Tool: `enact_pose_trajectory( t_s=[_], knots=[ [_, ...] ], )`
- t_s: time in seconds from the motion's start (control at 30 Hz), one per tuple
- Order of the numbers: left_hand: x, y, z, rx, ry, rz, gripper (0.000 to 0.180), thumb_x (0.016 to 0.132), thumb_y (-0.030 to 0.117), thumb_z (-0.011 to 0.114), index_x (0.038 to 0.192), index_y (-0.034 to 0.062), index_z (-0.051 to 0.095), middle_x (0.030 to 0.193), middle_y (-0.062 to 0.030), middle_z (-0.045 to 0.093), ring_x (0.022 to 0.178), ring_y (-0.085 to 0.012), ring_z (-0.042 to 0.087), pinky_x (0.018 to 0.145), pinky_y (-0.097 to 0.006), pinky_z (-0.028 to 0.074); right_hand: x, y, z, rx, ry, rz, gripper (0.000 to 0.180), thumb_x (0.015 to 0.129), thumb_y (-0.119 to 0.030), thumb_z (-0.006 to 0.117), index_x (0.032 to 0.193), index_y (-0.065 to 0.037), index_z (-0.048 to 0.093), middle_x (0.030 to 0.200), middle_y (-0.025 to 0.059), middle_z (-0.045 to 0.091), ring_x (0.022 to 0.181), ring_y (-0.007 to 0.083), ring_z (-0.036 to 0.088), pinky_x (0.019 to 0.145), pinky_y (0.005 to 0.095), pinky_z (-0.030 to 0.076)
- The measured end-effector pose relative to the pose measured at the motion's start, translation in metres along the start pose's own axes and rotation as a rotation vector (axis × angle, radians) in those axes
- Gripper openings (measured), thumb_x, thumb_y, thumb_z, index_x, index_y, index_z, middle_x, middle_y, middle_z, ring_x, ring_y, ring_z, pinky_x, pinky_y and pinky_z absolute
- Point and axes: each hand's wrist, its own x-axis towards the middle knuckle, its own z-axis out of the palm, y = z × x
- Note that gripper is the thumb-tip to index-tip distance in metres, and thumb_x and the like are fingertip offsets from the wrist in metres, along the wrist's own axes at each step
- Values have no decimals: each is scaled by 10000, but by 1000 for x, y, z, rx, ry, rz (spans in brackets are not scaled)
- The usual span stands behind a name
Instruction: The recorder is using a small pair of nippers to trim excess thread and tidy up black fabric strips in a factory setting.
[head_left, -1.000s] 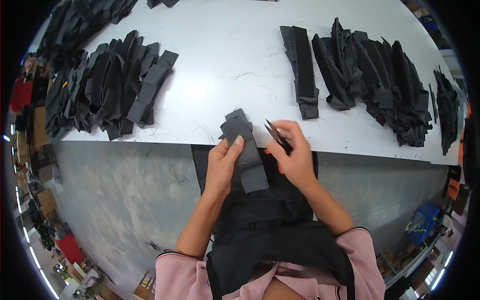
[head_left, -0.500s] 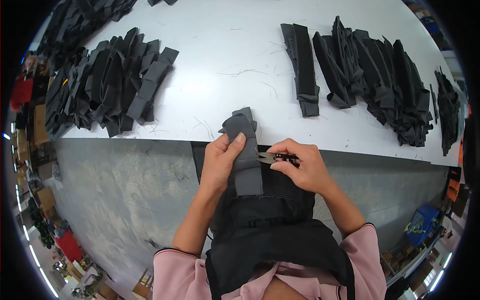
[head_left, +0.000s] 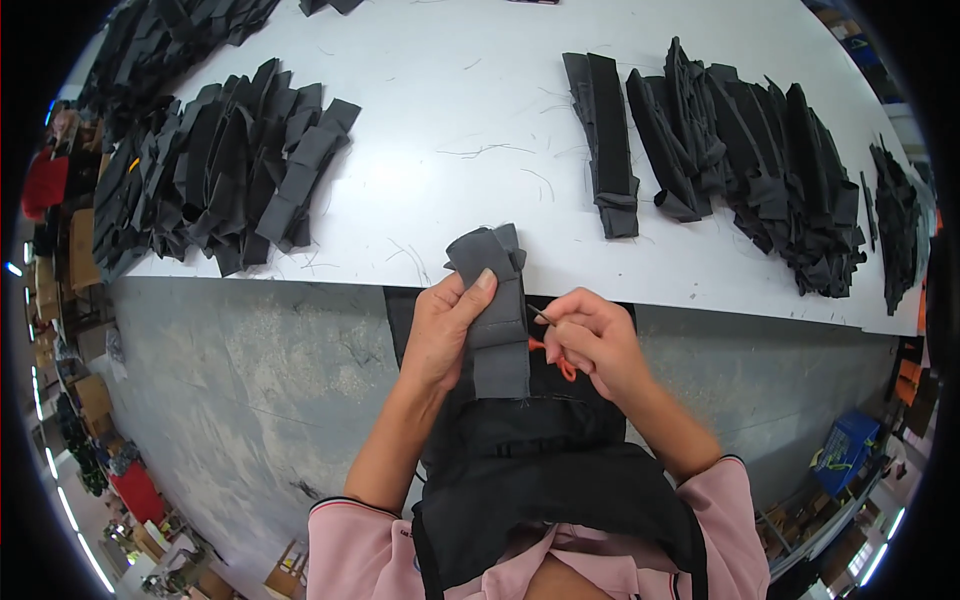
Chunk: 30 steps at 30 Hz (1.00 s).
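Observation:
My left hand grips a dark grey folded fabric strip, thumb on top and fingers underneath. The strip hangs over the table's near edge, its stitched lower end toward me. Beside its right edge, my right hand is closed on a pair of thread snips. Their narrow metal tip points up and left near the strip, and an orange loop shows below my fingers. Most of the snips' body is hidden by the hand. Whether the blades touch the fabric I cannot tell.
Across the white table lie loose thread ends. Bundles of dark strips are heaped at the left, with more strips at the right. A black apron covers my lap. At the lower right is a blue crate.
My right hand has turned the snips, so the open blades no longer show and the orange loop has come into sight. The strip has shifted slightly toward me and its top has tilted.

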Motion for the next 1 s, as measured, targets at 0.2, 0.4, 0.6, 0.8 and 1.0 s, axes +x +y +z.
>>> enact_pose_trajectory(
  t_s=[0.2,0.4,0.6,0.8,1.0],
  knots=[
    [2,4,6,127,56,145,218,918,203,588,993,5,641,819,17,633,692,-22,523,615,-184,425,-4,-9,13,-1342,204,-897,243,736,-35,698,961,-4,611,739,81,644,528,171,565,487,260,426],
    [2,0,3,211,87,193,235,903,227,613,917,-3,657,733,38,608,637,-9,478,555,-180,386,-7,-17,23,-1597,188,-873,235,731,-127,702,927,-51,596,756,49,583,619,198,579,546,287,427],
    [3,-2,1,252,82,200,247,891,243,629,871,-1,659,674,56,577,601,-1,438,513,-183,351,0,-20,19,-1643,88,-968,271,683,-77,725,908,-38,580,725,65,594,609,227,589,538,298,441],
    [5,-7,-7,338,60,171,238,889,234,631,855,1,664,674,54,582,600,-3,443,516,-183,353,6,-15,19,-1381,5,-733,221,739,-59,698,911,-27,562,724,74,591,577,164,579,490,269,423],
    [3,-3,1,212,37,143,222,886,212,637,870,-7,672,699,45,602,619,-4,470,534,-179,378,6,-15,4,64,-114,8,223,843,-96,629,987,3,490,739,50,603,647,93,581,520,256,435]
  ],
)
